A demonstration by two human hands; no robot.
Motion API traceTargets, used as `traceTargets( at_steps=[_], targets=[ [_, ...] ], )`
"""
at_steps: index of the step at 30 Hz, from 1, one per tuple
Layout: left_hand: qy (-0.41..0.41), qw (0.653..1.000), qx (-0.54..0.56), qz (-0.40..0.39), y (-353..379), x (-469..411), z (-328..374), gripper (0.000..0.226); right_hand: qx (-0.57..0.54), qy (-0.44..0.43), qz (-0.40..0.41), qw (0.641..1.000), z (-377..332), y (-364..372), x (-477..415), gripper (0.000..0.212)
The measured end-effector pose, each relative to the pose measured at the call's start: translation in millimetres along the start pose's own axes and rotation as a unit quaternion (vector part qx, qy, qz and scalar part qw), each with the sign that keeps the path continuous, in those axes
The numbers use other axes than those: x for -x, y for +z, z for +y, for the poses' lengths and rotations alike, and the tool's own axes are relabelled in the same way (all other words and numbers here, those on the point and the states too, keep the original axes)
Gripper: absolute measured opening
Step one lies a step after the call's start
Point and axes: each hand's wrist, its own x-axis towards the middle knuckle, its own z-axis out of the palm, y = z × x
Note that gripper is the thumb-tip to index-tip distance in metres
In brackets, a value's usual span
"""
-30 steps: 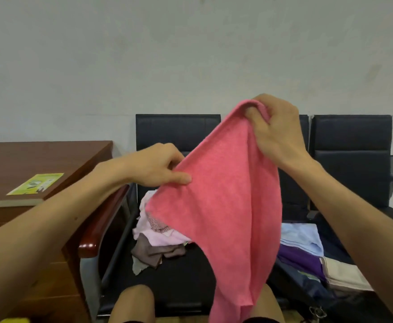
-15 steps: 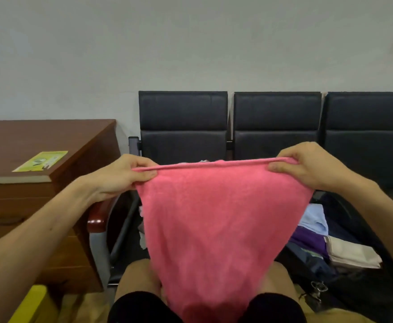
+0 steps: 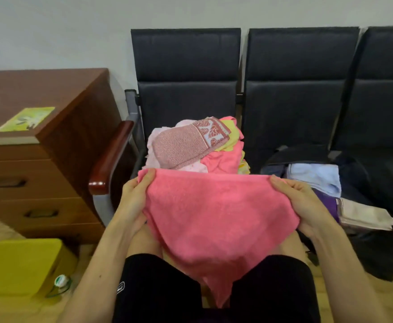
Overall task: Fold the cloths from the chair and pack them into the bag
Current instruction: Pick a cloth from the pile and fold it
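**Pink cloth held spread over the lap**

The pink cloth hangs stretched between both hands, its top edge level and its lower part sagging to a point between the person's knees. The left hand grips the top left corner with fingers curled round the edge; the right hand pinches the top right corner the same way. Just behind it, a heap of unfolded cloths lies on the left chair. On the next seat, the dark bag holds folded cloths. A wooden counter stands to the left.
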Motion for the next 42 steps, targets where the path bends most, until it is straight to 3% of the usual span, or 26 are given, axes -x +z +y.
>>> traceTargets(
  at_steps=[2, 7, 9, 19, 23, 25, 30, 35, 38, 42],
  targets=[
    [0.001, 1.000, 0.002, 0.010, -2.6, -0.4, -13.7, 0.032, -0.023, 0.007, 0.032, 0.999, 11.8, 2.0, -2.0, 0.038],
    [-0.012, 1.000, -0.009, 0.024, -4.3, -2.5, -35.8, 0.024, -0.059, 0.025, 0.092, 0.994, 27.2, 18.3, -6.1, 0.016],
    [-0.019, 0.999, -0.006, 0.036, 2.2, -1.0, -40.4, 0.022, -0.065, 0.030, 0.103, 0.992, 31.6, 26.2, -6.2, 0.017],
    [0.020, 0.998, -0.022, -0.060, 26.8, 5.2, -61.6, 0.018, -0.039, 0.041, 0.052, 0.997, 45.3, 64.3, -11.2, 0.020],
    [0.073, 0.985, -0.082, -0.137, 38.5, 11.7, -58.9, 0.030, -0.020, 0.053, 0.011, 0.998, 43.4, 81.1, -15.8, 0.020],
    [0.085, 0.978, -0.098, -0.164, 44.3, 17.0, -53.4, 0.017, -0.018, 0.057, -0.007, 0.998, 42.0, 89.8, -14.7, 0.019],
    [0.122, 0.954, -0.129, -0.243, 44.5, 22.5, -57.0, 0.021, -0.013, 0.066, -0.011, 0.998, 41.4, 102.9, -11.8, 0.013],
    [0.131, 0.937, -0.165, -0.278, 39.1, 17.1, -64.2, 0.027, -0.035, 0.088, -0.002, 0.995, 38.2, 105.1, -9.8, 0.014],
    [0.120, 0.930, -0.178, -0.298, 37.6, 18.5, -63.5, 0.045, -0.036, 0.111, -0.007, 0.993, 38.9, 104.1, -8.6, 0.014],
    [0.166, 0.924, -0.223, -0.262, 39.5, 22.7, -68.6, 0.053, -0.060, 0.139, -0.024, 0.988, 39.5, 105.7, -6.8, 0.011]
  ],
)
